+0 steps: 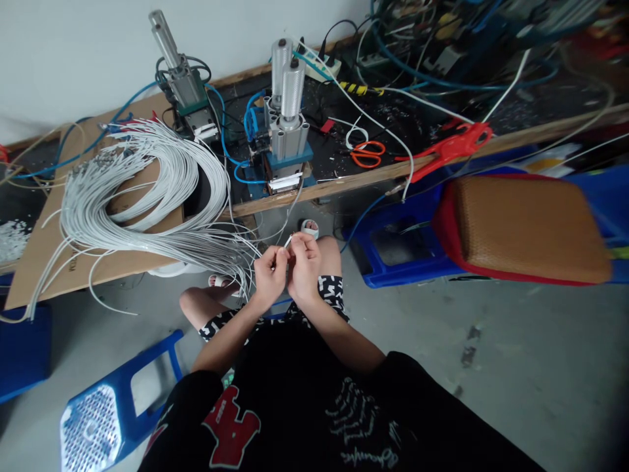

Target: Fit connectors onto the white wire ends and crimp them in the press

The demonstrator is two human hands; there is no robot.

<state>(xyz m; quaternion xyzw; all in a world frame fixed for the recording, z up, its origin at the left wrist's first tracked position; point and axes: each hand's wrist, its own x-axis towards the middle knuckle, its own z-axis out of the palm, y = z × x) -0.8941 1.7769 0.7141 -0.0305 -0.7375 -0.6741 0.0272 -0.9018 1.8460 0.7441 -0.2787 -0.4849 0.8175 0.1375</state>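
My left hand (269, 270) and my right hand (304, 262) meet above my knees, both pinched on the end of a thin white wire (287, 241). That wire runs up toward the small pneumatic press (286, 134) on the bench edge just ahead. The fingers of both hands are curled tight around the wire tip. A big looped bundle of white wires (142, 190) lies on cardboard to the left, its ends fanning down close to my left hand.
A second pneumatic press (184, 85) stands behind the bundle. Orange scissors (367, 154) and a red tool (449, 149) lie on the bench (373, 178). A stool with a brown cushion (523, 226) stands at right, a blue stool (105, 410) at lower left.
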